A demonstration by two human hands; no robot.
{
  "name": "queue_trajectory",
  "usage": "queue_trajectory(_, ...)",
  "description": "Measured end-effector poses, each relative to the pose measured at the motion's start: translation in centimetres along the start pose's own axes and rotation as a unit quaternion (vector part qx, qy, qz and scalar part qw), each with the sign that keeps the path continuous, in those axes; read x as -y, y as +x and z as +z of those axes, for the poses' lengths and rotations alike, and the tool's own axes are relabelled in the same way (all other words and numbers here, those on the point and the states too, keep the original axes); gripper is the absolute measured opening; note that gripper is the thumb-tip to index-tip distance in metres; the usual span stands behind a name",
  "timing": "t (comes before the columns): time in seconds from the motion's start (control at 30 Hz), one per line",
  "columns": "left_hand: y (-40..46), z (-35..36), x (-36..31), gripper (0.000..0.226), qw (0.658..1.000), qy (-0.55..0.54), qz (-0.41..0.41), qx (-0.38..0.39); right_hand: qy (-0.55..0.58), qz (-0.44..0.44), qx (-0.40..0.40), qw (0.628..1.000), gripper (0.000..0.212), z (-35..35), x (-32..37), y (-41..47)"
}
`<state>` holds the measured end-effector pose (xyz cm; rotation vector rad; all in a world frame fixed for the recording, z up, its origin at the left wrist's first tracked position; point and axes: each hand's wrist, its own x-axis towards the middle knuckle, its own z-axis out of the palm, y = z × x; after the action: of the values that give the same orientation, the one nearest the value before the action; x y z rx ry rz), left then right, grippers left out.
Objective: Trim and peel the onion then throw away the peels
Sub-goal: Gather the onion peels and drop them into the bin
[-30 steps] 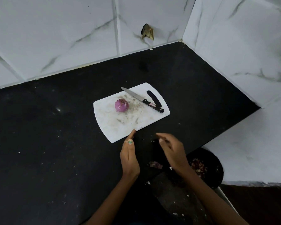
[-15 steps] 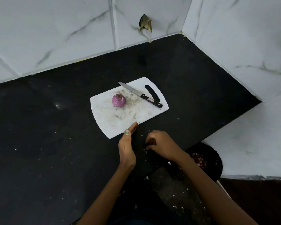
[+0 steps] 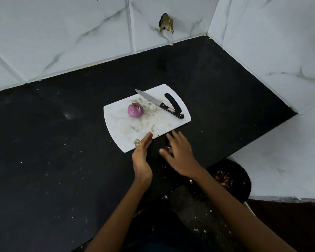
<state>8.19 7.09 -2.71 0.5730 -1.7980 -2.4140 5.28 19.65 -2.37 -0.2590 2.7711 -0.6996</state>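
From the head view, the peeled onion (image 3: 135, 110) sits on the cutting board (image 3: 120, 135) near the counter's (image 3: 44, 142) middle, firm, round and likely slick, so best cupped around its sides. The peels (image 3: 167, 147) at the counter's front edge, beside the board, look papery and light. The left hand (image 3: 141, 155) stands flat as a wall, its grip wide, while the right hand (image 3: 178, 151) spreads over them to sweep.

onion (image 3: 135, 110): 1 | knife (image 3: 160, 104): 1 | cutting board (image 3: 120, 128): 1 | hands: 2 – left (image 3: 141, 157), right (image 3: 180, 154)
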Motion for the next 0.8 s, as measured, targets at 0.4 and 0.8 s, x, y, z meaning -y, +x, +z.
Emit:
queue_trajectory(0.4,0.1,-0.1,-0.5,0.065,0.999,-0.027,-0.032,-0.015,-0.133,-0.189,-0.152,0.961,0.032,4.3,1.4,-4.3)
queue_trajectory(0.8,0.1,0.4,-1.6,0.048,0.989,-0.078,-0.12,-0.028,0.188,0.047,-0.148,0.97,0.016,-1.4,2.5,0.8)
